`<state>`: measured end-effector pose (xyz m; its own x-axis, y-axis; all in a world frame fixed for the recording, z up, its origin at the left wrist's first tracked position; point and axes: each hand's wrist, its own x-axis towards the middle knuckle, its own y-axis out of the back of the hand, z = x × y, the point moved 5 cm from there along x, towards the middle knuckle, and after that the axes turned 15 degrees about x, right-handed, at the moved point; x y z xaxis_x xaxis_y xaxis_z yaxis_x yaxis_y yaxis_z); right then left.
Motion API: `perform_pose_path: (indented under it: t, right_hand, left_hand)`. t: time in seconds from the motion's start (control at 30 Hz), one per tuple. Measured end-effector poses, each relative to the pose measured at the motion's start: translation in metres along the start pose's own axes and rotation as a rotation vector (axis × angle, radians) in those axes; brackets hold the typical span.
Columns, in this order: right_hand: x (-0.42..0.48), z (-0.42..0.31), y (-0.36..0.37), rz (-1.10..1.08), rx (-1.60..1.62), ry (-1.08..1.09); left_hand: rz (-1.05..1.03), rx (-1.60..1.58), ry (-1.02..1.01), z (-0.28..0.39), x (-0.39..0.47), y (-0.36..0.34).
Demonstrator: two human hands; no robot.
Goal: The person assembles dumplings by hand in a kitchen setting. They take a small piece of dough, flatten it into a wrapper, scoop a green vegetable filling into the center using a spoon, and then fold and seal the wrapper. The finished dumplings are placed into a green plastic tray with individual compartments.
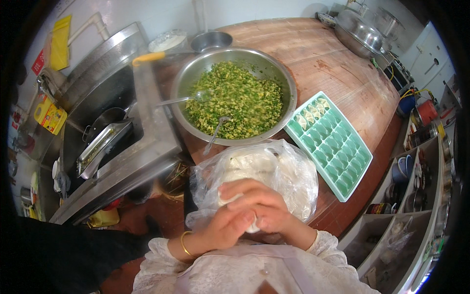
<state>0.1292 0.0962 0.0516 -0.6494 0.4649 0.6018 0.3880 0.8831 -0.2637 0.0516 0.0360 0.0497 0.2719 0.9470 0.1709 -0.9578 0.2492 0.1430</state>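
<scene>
Both hands are pressed together in front of my body around a piece of white dough (pixel 253 225), probably a dumpling. My left hand (pixel 226 223), with a gold bracelet at the wrist, grips it from the left. My right hand (pixel 271 211) closes over it from the right. Fingers hide most of the dough, so its filling cannot be seen. Just beyond, a clear plastic bag (pixel 299 176) covers pale dough (pixel 253 161). Behind it stands a large steel bowl (pixel 179 110) of chopped green and yellow filling (pixel 238 97). Two metal spoons (pixel 216 136) rest in the bowl.
Right of the bag, a mint-green compartment tray (pixel 336 154) holds several dumplings (pixel 310 114) in its far row. A steel sink (pixel 154 110) with pans lies left. Behind the bowl are a small metal pan (pixel 211 41) and a flour bowl (pixel 168 41). Shelves (pixel 393 217) flank the right.
</scene>
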Motion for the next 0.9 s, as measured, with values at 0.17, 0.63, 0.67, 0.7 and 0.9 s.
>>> perform_pose_path:
  t: [0.17,0.63,0.67,0.7,0.9]
  right_hand:
    - [0.003,-0.018,-0.015,-0.044,-0.001,0.114]
    - [-0.023,-0.016,-0.039,0.083,-0.112,0.365]
    - [-0.023,-0.020,-0.037,0.050,-0.133,0.330]
    - [-0.023,-0.022,-0.036,0.013,-0.152,0.297]
    - [-0.022,-0.003,-0.014,-0.038,-0.052,0.079]
  left_hand:
    - [-0.079,0.431,-0.172,0.004,-0.001,-0.007]
    - [-0.307,0.069,-0.249,0.020,-0.006,-0.024]
    - [-0.290,0.076,-0.235,0.018,-0.007,-0.024]
    - [-0.271,0.086,-0.220,0.018,-0.008,-0.023]
    - [-0.046,0.161,-0.060,0.003,-0.004,-0.013]
